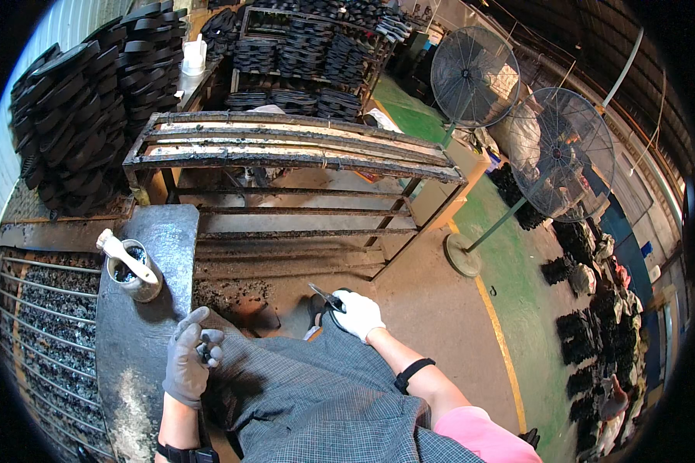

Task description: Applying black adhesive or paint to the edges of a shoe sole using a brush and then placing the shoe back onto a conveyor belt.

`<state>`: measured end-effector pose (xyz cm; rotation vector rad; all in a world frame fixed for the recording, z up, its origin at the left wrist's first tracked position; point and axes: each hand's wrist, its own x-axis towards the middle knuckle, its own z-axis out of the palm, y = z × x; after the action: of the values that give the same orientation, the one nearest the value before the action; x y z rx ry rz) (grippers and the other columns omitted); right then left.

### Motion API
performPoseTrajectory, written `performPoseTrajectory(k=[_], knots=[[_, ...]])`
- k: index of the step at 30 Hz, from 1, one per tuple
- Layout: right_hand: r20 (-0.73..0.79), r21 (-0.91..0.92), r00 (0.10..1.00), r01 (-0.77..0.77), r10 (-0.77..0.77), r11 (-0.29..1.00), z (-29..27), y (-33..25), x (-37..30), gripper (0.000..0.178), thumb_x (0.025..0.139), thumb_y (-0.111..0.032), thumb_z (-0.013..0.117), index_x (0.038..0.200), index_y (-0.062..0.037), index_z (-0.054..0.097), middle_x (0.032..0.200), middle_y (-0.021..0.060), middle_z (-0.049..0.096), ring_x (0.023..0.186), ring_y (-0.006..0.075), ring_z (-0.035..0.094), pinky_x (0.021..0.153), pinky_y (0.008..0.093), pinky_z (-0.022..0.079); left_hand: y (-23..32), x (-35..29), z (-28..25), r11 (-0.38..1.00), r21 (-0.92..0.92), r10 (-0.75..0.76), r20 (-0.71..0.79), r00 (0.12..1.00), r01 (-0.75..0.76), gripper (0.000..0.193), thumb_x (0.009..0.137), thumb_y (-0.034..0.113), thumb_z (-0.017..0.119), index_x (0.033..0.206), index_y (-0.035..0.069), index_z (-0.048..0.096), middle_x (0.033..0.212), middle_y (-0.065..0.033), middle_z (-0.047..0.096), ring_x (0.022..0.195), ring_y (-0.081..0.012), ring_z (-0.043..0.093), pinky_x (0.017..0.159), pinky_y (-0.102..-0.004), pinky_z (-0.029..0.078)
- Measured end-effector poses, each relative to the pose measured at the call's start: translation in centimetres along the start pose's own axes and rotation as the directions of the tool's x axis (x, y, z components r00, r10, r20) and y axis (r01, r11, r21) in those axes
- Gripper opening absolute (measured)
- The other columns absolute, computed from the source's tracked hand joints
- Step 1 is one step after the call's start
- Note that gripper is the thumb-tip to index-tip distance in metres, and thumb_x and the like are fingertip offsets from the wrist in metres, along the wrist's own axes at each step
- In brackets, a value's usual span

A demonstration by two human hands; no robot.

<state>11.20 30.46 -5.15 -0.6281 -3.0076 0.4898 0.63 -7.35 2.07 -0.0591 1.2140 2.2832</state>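
Observation:
My left hand [189,359], in a grey glove, is held up at the edge of the dark bench top [158,231]. Its fingers are curled and blackened at the tips; whatever may be in them I cannot make out. My right hand [358,315], in a white glove, is closed round a small pointed metal-bladed tool [327,296] with a dark grip. The blade points forward and left, and the glove hides the rest, so knife or scissors cannot be told. On the bench beyond my left hand, a pot [137,284] of dark stuff has a pale-handled brush [125,256] across its rim.
A black-crusted metal rack [301,162] stands ahead. Stacks of black curved pieces [77,116] rise at the left. A barred grate [50,332] over dark crumbs lies beside the bench. Two pedestal fans [475,76] stand at the right, near a yellow floor line [502,339].

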Motion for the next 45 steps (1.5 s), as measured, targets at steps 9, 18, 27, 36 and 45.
performPoseTrajectory(k=[9,18,27,36,45], knots=[[-0.003,-0.004,1.000,-0.006,0.006,1.000,0.10,0.04,0.01,0.031,0.089,-0.034,0.065,0.115,-0.0171,0.070,0.105,0.0153,0.074,0.096,0.0395,0.071,0.083,0.0473,0.057,0.21,-0.24,0.41,1.000,0.027,0.007,0.013,1.000,-0.007,0.050,0.098,0.037,0.071,0.136,0.008,0.061,0.093,-0.0072,0.070,0.066,-0.0128,0.059,0.055,-0.0251,0.046],[0.006,0.004,1.000,0.000,0.000,1.000,-0.29,-0.21,-0.03,0.033,0.089,-0.034,0.065,0.118,-0.0180,0.069,0.108,0.0157,0.074,0.098,0.0394,0.071,0.084,0.0473,0.057,0.30,-0.25,0.34,0.999,0.039,-0.011,0.008,1.000,0.010,0.052,0.098,0.038,0.071,0.138,0.008,0.058,0.095,-0.0074,0.068,0.069,-0.0123,0.059,0.056,-0.0238,0.046],[0.037,-0.008,0.999,-0.014,0.014,1.000,-0.53,-0.44,0.01,0.035,0.090,-0.033,0.064,0.122,-0.0178,0.069,0.112,0.0164,0.073,0.099,0.0396,0.072,0.086,0.0479,0.057,0.03,-0.02,-0.02,1.000,0.011,-0.006,-0.006,1.000,0.006,0.056,0.096,0.038,0.073,0.139,0.007,0.057,0.092,-0.0131,0.072,0.062,-0.0167,0.064,0.055,-0.0264,0.048],[0.034,-0.009,0.999,-0.021,0.021,1.000,-0.49,-0.41,0.00,0.032,0.090,-0.033,0.064,0.119,-0.0194,0.070,0.109,0.0161,0.074,0.097,0.0398,0.072,0.085,0.0479,0.058,0.41,-0.36,0.46,0.999,0.052,0.001,0.024,1.000,-0.002,0.051,0.098,0.038,0.070,0.138,0.008,0.059,0.096,-0.0067,0.066,0.075,-0.0122,0.059,0.056,-0.0246,0.046],[0.035,0.001,0.999,-0.023,0.023,1.000,-0.46,-0.38,-0.12,0.036,0.090,-0.034,0.065,0.122,-0.0198,0.069,0.111,0.0158,0.073,0.099,0.0391,0.072,0.087,0.0472,0.057,0.03,-0.08,-0.05,1.000,0.012,-0.010,-0.014,1.000,0.010,0.054,0.096,0.038,0.073,0.138,0.008,0.058,0.092,-0.0126,0.072,0.063,-0.0168,0.063,0.056,-0.0267,0.048]])
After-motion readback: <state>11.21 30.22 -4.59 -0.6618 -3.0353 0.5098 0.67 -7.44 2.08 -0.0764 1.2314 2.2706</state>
